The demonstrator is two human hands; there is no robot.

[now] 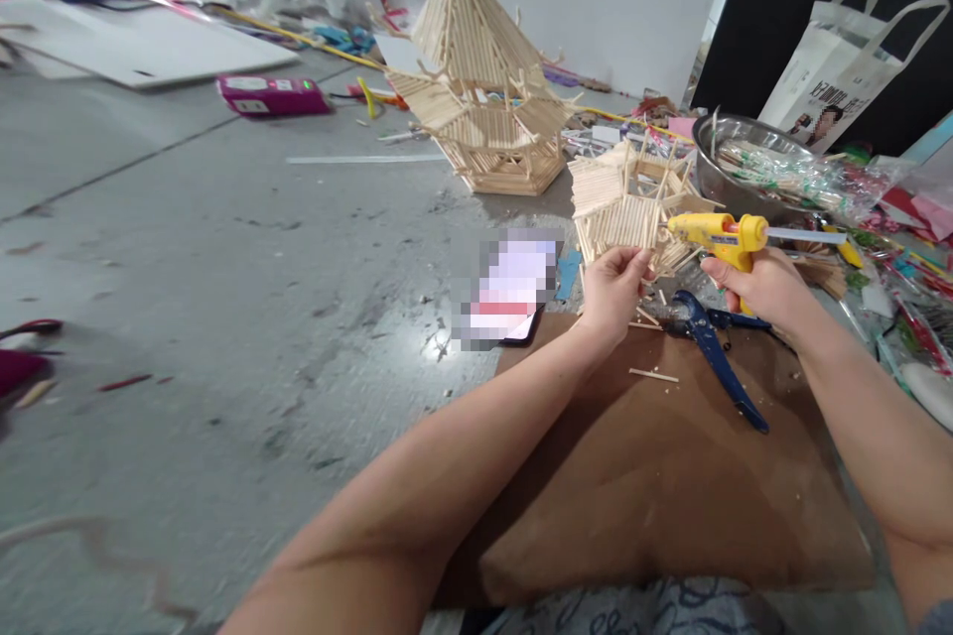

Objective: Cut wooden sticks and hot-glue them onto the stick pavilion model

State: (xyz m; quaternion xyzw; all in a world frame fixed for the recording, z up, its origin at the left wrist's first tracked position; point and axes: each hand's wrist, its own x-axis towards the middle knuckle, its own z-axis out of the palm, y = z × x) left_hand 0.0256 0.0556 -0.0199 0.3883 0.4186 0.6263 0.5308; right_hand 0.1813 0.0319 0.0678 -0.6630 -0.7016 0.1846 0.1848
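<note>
My right hand is wrapped round the handle of a yellow hot glue gun, which has a clear glue stick out of its back. The nozzle points left at the small model of pale wooden sticks, right at its slatted roof. At the model's near edge my left hand is closed, thumb and finger pinched together; what lies between them is too small to make out. Below the hands, blue-handled pliers or cutters and a loose wooden stick rest on a brown board.
Behind stands a taller stick pagoda. A phone lies left of my left hand. At the right are a metal bowl with wrapped sticks, a white bag and clutter. A purple device sits on the grey floor.
</note>
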